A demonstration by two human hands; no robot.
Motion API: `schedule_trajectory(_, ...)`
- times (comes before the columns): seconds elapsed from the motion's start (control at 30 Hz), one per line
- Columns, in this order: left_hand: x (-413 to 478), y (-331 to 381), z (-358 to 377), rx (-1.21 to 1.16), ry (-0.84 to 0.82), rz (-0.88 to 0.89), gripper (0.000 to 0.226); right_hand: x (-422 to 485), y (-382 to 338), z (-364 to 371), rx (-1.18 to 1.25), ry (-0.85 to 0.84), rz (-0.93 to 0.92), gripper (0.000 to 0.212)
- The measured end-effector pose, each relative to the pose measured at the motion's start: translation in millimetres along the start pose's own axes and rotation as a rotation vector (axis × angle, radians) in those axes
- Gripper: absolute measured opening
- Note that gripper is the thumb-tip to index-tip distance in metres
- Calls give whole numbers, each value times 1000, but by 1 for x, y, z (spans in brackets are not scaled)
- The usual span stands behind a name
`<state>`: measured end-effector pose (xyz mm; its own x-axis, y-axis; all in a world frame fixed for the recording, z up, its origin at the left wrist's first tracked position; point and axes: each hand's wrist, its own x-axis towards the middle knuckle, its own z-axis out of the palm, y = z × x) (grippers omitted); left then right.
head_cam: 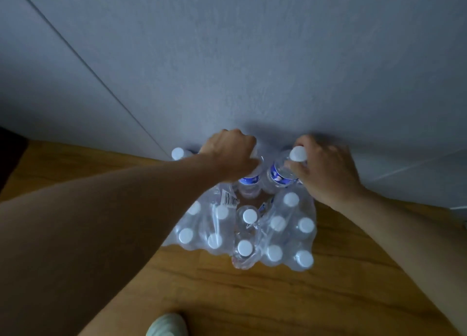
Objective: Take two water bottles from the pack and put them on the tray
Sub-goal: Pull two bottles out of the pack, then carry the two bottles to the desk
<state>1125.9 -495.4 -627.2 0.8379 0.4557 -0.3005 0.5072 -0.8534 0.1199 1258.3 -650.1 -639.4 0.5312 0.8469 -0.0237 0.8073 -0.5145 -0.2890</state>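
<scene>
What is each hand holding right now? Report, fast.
Left hand: closed around a bottle top.
Right hand: closed on a second bottle at the neck.

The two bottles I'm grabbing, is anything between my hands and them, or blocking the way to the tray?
Nothing is between them: the left hand and right hand each already grip a bottle at the torn-open top of the pack. No tray is in view, so that path cannot be judged.
</scene>
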Motion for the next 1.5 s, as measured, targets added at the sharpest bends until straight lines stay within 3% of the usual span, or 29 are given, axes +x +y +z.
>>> schedule_trajectory(0.1, -23, -10, -48, -38, 51, -71, 44, 0, -11, -57, 180, -6, 117, 24)
schedule_trajectory(0.2, -58, -20, -102, -77, 70, -132, 44, -9, -35, -120, 250, 2, 109, 20)
schedule_trajectory(0.53, -256, -34, -328, -152, 229, -341, 42, -44, -212, -359, 126, -217, -294, 19)
schedule_trajectory(0.87, -513, -81, -554, -265, 538, -719, 44, -104, -445, -577, 348, -162, -586, 22)
schedule_trajectory(1.07, -648, -136, -608, -382, 706, -871, 30, -114, -586, -633, 339, -156, -786, 20)
schedule_trajectory(1.17, -710, -173, -622, -364, 760, -938, 37, -127, -659, -643, 294, -132, -907, 23)
schedule_trajectory(1.5, -884, -274, -633, -259, 831, -1087, 34, -184, -866, -620, 283, -102, -1135, 27)
